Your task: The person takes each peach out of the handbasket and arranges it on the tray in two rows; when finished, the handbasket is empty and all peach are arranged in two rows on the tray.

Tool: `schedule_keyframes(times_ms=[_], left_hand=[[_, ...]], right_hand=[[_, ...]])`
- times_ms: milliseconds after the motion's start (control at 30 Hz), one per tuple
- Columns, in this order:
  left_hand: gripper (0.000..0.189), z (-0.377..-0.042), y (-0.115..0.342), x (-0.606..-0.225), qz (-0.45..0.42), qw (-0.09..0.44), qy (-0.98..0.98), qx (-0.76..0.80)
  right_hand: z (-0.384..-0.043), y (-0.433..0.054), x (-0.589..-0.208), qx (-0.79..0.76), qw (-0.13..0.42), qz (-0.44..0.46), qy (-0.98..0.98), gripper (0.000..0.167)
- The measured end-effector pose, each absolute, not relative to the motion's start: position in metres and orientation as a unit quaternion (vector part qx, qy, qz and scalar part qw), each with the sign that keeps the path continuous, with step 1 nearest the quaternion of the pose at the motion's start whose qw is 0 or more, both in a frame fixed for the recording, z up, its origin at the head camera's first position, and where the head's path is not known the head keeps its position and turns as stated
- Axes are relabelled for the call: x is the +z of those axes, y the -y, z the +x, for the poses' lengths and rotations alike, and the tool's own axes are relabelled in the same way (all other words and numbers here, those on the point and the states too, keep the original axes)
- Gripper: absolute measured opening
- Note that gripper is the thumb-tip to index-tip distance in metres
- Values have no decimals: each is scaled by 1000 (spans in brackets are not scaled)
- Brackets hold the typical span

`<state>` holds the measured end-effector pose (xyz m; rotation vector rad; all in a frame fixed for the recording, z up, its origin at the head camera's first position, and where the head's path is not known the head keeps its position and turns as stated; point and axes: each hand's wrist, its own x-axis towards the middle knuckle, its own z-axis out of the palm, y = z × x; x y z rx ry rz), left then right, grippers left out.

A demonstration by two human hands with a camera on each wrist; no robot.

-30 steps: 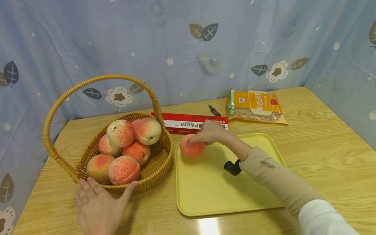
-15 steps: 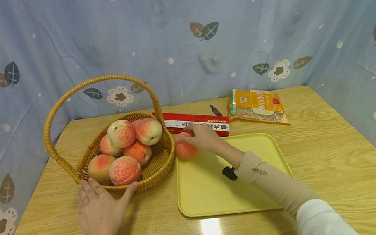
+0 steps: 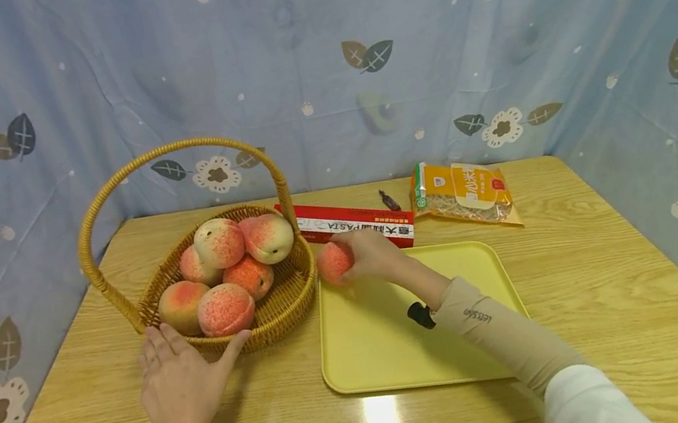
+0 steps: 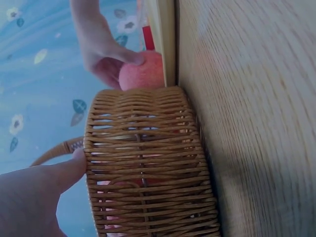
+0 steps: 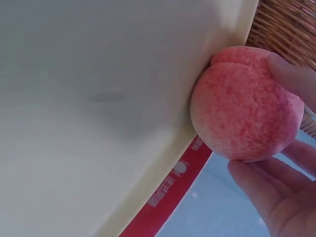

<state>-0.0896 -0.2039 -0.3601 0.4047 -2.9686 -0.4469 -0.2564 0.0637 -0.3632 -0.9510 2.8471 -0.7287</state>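
A blue curtain printed with leaves and flowers surrounds the wooden worktop. A wicker basket with a tall arched handle stands left of a yellow tray. Beyond the tray's far edge lies a red box marked PASTA, with an orange bag to its right. The left hand lies spread at the basket's near left side, fingers straight, thumb wide apart and touching the rim; its grip is not closed round anything. The right hand's grip is closed to the width of one pink peach, pinched between thumb and fingers at the tray's far left corner, just beside the basket. Six more peaches lie heaped in the basket. A small dark object lies behind the box.
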Motion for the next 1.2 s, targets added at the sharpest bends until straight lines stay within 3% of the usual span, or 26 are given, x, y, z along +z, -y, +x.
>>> schedule_keyframes(times_ms=[267, 500, 667, 833, 1067, 1200], left_hand=[[124, -89, 203, -363, 135, 61, 979, -144], [125, -89, 203, -362, 137, 72, 976, -153], [124, -90, 204, -361, 135, 78, 976, -149], [124, -91, 204, -359, 138, 70, 977, -149], [125, -90, 203, -360, 139, 70, 976, -153], [125, -90, 202, -360, 138, 78, 976, -150]], right_hand=[[-254, -60, -356, -220, 52, -313, -923, 67], [-238, -37, -332, -346, 16, -310, -885, 52], [-224, -1, -321, -330, 13, -406, -852, 45], [-223, 37, -325, -249, 42, -494, -832, 55], [-215, 71, -334, -147, 71, -531, -832, 72], [-211, 79, -333, -89, 57, -536, -838, 75]])
